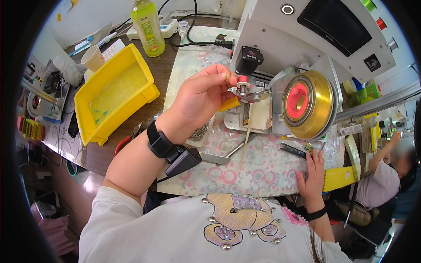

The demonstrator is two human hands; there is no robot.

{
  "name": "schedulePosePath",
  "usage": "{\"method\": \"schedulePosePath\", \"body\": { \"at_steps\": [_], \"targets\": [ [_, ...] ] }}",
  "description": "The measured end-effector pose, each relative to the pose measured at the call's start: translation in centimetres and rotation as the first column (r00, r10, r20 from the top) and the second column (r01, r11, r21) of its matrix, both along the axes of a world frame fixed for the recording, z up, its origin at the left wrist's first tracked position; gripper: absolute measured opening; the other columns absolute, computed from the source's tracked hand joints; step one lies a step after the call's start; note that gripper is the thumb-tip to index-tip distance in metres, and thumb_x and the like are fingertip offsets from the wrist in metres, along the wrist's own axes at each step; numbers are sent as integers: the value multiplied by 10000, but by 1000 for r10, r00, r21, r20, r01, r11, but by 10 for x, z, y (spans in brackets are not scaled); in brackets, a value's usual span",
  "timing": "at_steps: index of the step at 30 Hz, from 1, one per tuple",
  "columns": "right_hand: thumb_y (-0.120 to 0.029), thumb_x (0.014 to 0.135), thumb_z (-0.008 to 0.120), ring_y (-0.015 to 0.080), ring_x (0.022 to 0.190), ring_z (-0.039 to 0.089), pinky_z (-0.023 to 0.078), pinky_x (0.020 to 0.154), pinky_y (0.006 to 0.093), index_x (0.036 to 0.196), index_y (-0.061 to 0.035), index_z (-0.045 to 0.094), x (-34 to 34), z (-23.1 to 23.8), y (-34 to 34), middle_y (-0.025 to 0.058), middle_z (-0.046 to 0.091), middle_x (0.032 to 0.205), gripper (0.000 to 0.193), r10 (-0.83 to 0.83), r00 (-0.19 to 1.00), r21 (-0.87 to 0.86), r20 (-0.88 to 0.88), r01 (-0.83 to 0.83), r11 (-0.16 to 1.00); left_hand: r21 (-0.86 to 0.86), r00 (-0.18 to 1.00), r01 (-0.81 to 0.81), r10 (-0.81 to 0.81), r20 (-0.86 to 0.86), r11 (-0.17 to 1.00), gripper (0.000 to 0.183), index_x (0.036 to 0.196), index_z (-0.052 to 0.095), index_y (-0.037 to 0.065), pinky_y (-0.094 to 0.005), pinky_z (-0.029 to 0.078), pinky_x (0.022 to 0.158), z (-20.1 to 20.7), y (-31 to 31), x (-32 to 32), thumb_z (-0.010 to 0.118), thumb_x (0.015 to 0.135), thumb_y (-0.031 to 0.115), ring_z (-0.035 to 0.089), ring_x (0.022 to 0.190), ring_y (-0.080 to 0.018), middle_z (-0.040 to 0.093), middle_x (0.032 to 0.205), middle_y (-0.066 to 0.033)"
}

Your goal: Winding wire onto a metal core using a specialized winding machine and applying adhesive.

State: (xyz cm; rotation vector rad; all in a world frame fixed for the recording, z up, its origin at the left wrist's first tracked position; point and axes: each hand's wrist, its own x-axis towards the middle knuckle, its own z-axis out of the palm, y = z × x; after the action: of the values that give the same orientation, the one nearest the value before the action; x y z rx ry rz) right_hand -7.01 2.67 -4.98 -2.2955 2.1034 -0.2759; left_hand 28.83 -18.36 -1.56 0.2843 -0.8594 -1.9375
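- Head view, clock directions taken from the centre: the left hand (202,91) is raised at twelve o'clock, thumb and forefinger tips drawn close together just beside the red coil (243,79); whether they pinch it or something thin by it, I cannot tell.
- The red coil sits at one o'clock, upright above a small threaded metal post, just below a black motor (249,60).
- The right hand (310,177) lies palm down at four o'clock on the circle-patterned table cover (267,177), fingers spread, near a black stick (293,150).
- A gold spool (309,105) with a red centre stands between two and three o'clock, in front of a grey machine (280,33) with a dark screen.
- At six o'clock, close in, a metal channel (217,159) lies on the cover.
- A yellow tray (147,65) is tilted at ten o'clock; a green-yellow bottle (148,30) stands at eleven.
- Farther out at four o'clock sits another person (379,186), beyond a yellow strip (338,179) by the right hand.
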Motion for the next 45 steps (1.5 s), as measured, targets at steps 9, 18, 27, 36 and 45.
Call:
{"method": "schedulePosePath", "body": {
  "at_steps": [9,18,27,36,45],
  "targets": [
    [-343,894,584,476,1412,297,257,1140,521,1411,6,465,1,1,-1,251,396,1494,635,14,1000,-6,7,-14,1000,-12,999,23,-23,-31,1000,92,928,566,106,-334,437,929,0,0,0,519,978,168,591,1041,-159,624,996,-15],
    [-354,901,574,484,1403,304,252,1142,527,1413,5,463,-2,-1,0,257,395,1490,635,0,1000,9,-2,1,1000,-3,998,33,-33,-55,999,94,929,570,101,-342,436,947,-2,0,-1,520,976,165,593,1062,-170,629,998,-20],
    [-258,781,688,483,1344,389,288,1129,551,1374,-2,502,-2,-4,-2,264,457,1438,672,32,999,-68,21,-30,997,-24,1000,7,-8,-31,1000,134,971,553,87,-425,414,947,-4,-1,-1,561,963,221,525,1129,-234,566,980,-15],
    [-252,777,698,483,1327,404,297,1120,555,1380,-4,492,-1,-4,-1,261,460,1434,684,41,999,-85,1,-40,996,-26,1000,17,-18,-26,1000,117,969,553,94,-387,406,921,-4,-1,0,560,955,210,526,1115,-212,568,981,-9],
    [-254,777,700,484,1326,406,302,1118,551,1387,-4,488,0,-3,-2,255,459,1439,692,51,999,-86,-6,-51,995,20,996,41,-39,-84,999,72,921,590,99,-341,445,943,-2,-1,0,558,960,150,604,1063,-167,649,970,-28]
  ]
}}
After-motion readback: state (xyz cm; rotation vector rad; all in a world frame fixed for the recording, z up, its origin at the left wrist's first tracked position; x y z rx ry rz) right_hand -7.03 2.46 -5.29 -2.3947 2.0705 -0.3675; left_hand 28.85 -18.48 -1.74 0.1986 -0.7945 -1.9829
